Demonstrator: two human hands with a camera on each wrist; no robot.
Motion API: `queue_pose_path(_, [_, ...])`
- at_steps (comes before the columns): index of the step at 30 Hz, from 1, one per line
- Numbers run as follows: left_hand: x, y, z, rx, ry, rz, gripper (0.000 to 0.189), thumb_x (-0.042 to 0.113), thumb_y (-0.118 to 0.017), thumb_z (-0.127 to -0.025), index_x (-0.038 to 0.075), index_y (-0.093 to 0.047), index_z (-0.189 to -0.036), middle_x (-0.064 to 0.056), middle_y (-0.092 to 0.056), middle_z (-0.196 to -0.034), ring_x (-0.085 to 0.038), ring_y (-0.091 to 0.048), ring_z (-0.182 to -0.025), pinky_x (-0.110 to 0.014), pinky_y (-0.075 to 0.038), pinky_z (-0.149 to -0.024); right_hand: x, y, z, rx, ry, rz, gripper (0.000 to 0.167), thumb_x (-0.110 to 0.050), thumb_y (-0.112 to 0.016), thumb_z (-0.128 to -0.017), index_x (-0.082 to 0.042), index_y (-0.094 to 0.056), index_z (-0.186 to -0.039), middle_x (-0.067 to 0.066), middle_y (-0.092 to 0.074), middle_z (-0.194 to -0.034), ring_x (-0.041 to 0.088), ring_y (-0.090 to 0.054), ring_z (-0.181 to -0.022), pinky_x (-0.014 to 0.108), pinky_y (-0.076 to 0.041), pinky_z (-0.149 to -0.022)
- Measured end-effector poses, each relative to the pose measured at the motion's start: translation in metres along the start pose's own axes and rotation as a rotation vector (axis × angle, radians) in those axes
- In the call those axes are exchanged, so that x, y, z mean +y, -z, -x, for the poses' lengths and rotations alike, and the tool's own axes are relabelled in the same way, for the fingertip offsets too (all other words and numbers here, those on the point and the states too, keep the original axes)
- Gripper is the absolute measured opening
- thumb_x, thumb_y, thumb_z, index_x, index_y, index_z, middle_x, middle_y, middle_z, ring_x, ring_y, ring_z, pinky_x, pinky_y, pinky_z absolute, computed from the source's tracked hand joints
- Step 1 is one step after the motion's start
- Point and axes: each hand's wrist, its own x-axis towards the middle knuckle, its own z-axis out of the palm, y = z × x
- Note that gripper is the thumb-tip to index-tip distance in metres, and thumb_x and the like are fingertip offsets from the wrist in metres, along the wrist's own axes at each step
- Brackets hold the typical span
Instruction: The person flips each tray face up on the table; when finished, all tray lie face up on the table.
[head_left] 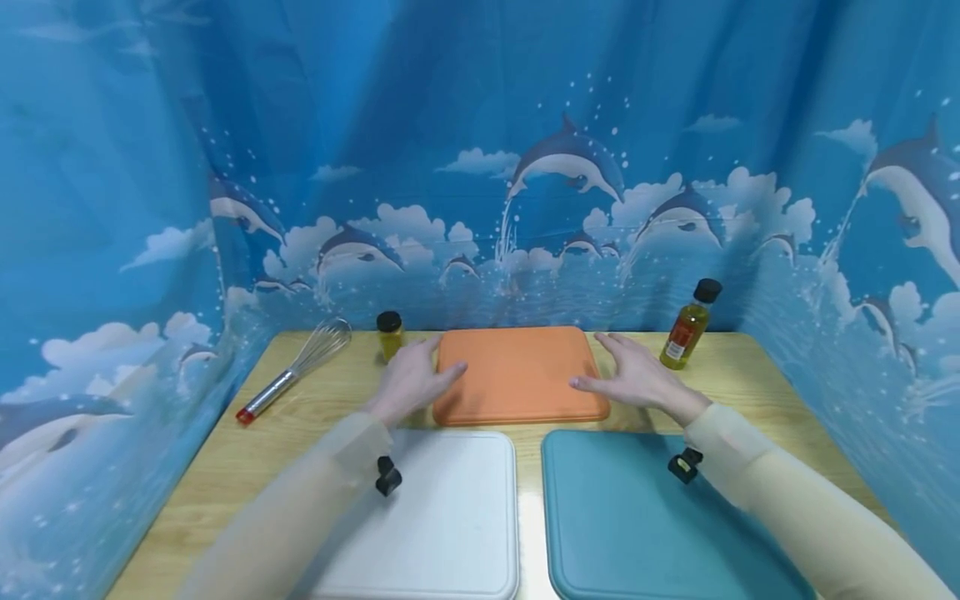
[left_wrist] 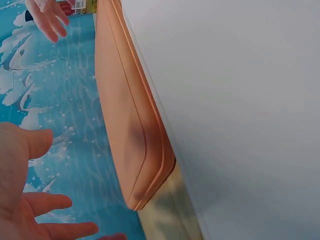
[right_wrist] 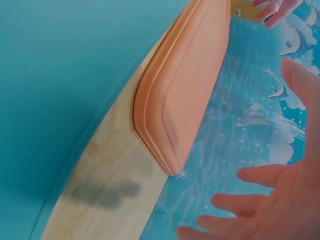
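Note:
An orange rectangular board or lid (head_left: 521, 375) with rounded corners lies flat at the back middle of the table. My left hand (head_left: 408, 382) hovers over its left end, fingers spread and thumb pointing inward. Over the right end is my right hand (head_left: 633, 377), also spread, with the thumb overlapping the board in the head view. Both wrist views show gaps between the spread fingers, and neither hand holds anything. A small jar (head_left: 390, 335) with a black cap stands just behind the left hand. Beyond the right hand stands a bottle of yellow oil (head_left: 688, 327) with a black cap.
A white rectangular board or lid (head_left: 450, 517) lies under the left forearm, a teal one (head_left: 637, 517) under the right. A whisk (head_left: 296, 371) with a red-tipped handle lies at the table's left edge. A blue dolphin-printed curtain (head_left: 465, 108) closes off the back and sides.

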Motion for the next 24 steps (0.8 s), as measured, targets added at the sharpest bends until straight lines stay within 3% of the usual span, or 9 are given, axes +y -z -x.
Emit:
queue_pose_path(3, [0.002,-0.004,-0.008,-0.035,0.021,0.072,0.083,0.052,-0.069,-0.110,0.016,-0.035,-0.177,-0.021,-0.074,-0.136,-0.021,-0.060,-0.068,-0.038,-0.059,-0.068,0.004,-0.002,-0.007,-0.012,-0.023,-0.036,0.111,-0.073,-0.070,-0.100,-0.003,-0.029,-0.177,0.035,-0.032,-0.179,0.062,-0.036,-0.163,0.083,-0.039,-0.126])
queue_pose_path(6, [0.003,-0.007,-0.016,-0.055,0.050,0.109,0.083,0.048,-0.072,-0.109,0.014,-0.037,-0.176,-0.022,-0.076,-0.125,-0.015,-0.044,-0.057,-0.031,-0.044,-0.053,0.007,-0.003,-0.014,-0.027,-0.048,-0.064,0.109,-0.071,-0.070,-0.102,-0.003,-0.029,-0.177,0.034,-0.034,-0.179,0.059,-0.039,-0.162,0.080,-0.041,-0.127])
queue_pose_path(8, [0.004,-0.010,-0.019,-0.055,0.081,0.112,0.082,0.047,-0.075,-0.108,0.015,-0.040,-0.175,-0.022,-0.076,-0.131,-0.016,-0.056,-0.068,-0.031,-0.048,-0.058,0.008,-0.004,-0.019,-0.041,-0.071,-0.085,0.106,-0.067,-0.070,-0.103,-0.002,-0.028,-0.177,0.033,-0.035,-0.179,0.058,-0.040,-0.162,0.078,-0.042,-0.127])
queue_pose_path(10, [0.005,-0.013,-0.022,-0.050,0.113,0.113,0.082,0.045,-0.078,-0.106,0.015,-0.043,-0.174,-0.021,-0.070,-0.151,-0.022,-0.072,-0.098,-0.036,-0.061,-0.076,0.008,-0.005,-0.022,-0.056,-0.093,-0.100,0.103,-0.062,-0.071,-0.105,-0.002,-0.028,-0.177,0.033,-0.037,-0.178,0.058,-0.042,-0.160,0.076,-0.044,-0.127])
queue_pose_path(14, [0.007,-0.020,-0.027,-0.050,0.185,0.116,0.080,0.041,-0.082,-0.104,0.015,-0.048,-0.171,-0.015,-0.051,-0.176,-0.035,-0.056,-0.157,-0.053,-0.060,-0.119,0.008,-0.009,-0.028,-0.096,-0.138,-0.148,0.098,-0.054,-0.073,-0.107,-0.002,-0.029,-0.176,0.035,-0.040,-0.175,0.055,-0.054,-0.153,0.071,-0.053,-0.120])
queue_pose_path(18, [0.007,-0.024,-0.030,-0.046,0.233,0.131,0.077,0.035,-0.085,-0.101,0.012,-0.053,-0.167,-0.016,-0.051,-0.175,-0.037,-0.049,-0.163,-0.057,-0.050,-0.130,0.006,-0.014,-0.032,-0.124,-0.179,-0.194,0.095,-0.049,-0.076,-0.106,0.000,-0.033,-0.175,0.037,-0.047,-0.169,0.043,-0.078,-0.110,0.055,-0.066,-0.091])
queue_pose_path(20, [0.005,-0.025,-0.031,-0.043,0.245,0.143,0.075,0.033,-0.087,-0.100,0.010,-0.056,-0.165,-0.016,-0.054,-0.173,-0.037,-0.050,-0.162,-0.057,-0.050,-0.131,0.006,-0.017,-0.035,-0.133,-0.203,-0.211,0.094,-0.047,-0.077,-0.105,0.001,-0.034,-0.174,0.038,-0.052,-0.164,0.033,-0.077,-0.082,0.047,-0.065,-0.074])
queue_pose_path(22, [0.005,-0.026,-0.033,-0.045,0.246,0.146,0.073,0.030,-0.088,-0.099,0.009,-0.058,-0.163,-0.016,-0.057,-0.170,-0.037,-0.053,-0.160,-0.057,-0.051,-0.130,0.008,-0.018,-0.038,-0.141,-0.222,-0.220,0.094,-0.045,-0.079,-0.104,0.002,-0.036,-0.173,0.038,-0.056,-0.160,0.025,-0.071,-0.070,0.040,-0.062,-0.064])
queue_pose_path(24, [0.004,-0.027,-0.036,-0.056,0.246,0.147,0.071,0.027,-0.088,-0.098,0.009,-0.060,-0.161,-0.015,-0.060,-0.168,-0.035,-0.058,-0.154,-0.055,-0.054,-0.127,0.009,-0.019,-0.040,-0.152,-0.224,-0.210,0.093,-0.043,-0.080,-0.103,0.003,-0.037,-0.172,0.037,-0.058,-0.157,0.024,-0.073,-0.079,0.038,-0.064,-0.064])
